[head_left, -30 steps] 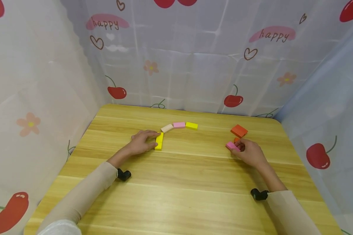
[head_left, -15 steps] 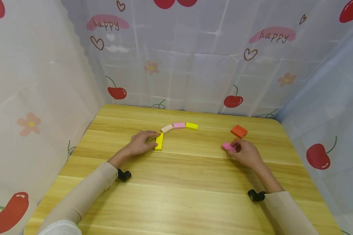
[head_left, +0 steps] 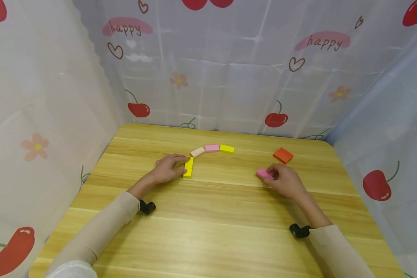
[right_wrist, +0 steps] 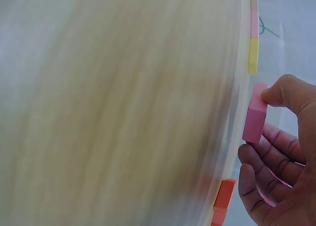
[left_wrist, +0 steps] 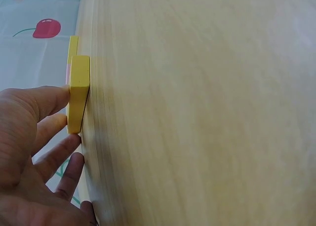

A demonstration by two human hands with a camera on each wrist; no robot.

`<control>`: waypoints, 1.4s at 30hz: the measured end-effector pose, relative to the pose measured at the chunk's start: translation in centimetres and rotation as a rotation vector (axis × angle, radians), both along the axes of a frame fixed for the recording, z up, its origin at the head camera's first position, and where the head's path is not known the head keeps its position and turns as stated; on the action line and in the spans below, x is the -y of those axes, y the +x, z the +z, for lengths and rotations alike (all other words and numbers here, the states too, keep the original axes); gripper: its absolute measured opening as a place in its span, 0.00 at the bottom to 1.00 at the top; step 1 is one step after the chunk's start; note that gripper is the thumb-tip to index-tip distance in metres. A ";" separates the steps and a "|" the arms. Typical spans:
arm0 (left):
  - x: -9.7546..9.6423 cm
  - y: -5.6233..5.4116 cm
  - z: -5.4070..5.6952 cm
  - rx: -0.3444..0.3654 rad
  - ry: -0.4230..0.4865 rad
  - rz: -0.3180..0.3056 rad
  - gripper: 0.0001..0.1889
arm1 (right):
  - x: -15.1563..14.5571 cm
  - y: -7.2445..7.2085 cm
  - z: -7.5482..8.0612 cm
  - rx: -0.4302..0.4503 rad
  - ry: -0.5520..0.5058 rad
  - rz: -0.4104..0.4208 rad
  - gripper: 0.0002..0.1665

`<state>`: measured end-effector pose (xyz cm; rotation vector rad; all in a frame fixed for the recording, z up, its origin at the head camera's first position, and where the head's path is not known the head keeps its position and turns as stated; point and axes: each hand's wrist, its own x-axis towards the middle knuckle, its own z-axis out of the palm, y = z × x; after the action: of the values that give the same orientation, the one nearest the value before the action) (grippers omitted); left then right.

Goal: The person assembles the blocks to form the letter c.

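Note:
My left hand (head_left: 166, 168) rests against a yellow block (head_left: 188, 167) lying flat on the table. In the left wrist view the thumb (left_wrist: 52, 100) touches the side of this yellow block (left_wrist: 79, 90), and the other fingers are extended apart. A pink block (head_left: 264, 173) is pinched between the thumb and fingers of my right hand (head_left: 286, 181). The right wrist view shows the thumb on the pink block's (right_wrist: 256, 112) upper part, with fingers beneath. Beyond the left hand curves a row: a pale wooden block (head_left: 197, 151), a pink block (head_left: 212, 148) and a yellow block (head_left: 227, 149).
An orange block (head_left: 283, 155) lies past my right hand, with another bit of orange partly hidden by that hand. The wooden table (head_left: 212, 224) ends at the back against a cherry-patterned curtain (head_left: 208, 96), which also hangs on both sides.
My right hand has moved left with the pink block, away from the orange blocks. The left hand stays at the yellow block, and the row looks unchanged.

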<state>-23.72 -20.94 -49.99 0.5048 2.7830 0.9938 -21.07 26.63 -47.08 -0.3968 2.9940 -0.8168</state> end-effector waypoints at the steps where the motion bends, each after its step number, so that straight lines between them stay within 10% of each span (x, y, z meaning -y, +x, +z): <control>1: 0.0 0.0 0.0 -0.001 -0.001 0.001 0.28 | 0.1 0.0 0.0 0.001 -0.001 0.004 0.20; 42: -0.1 0.1 0.2 0.001 0.002 -0.001 0.28 | 7.4 0.1 0.0 0.052 -0.067 0.168 0.16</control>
<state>-23.57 -20.86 -49.81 0.5053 2.7813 0.9964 -20.98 19.27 -47.05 -0.6095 2.8442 -0.8977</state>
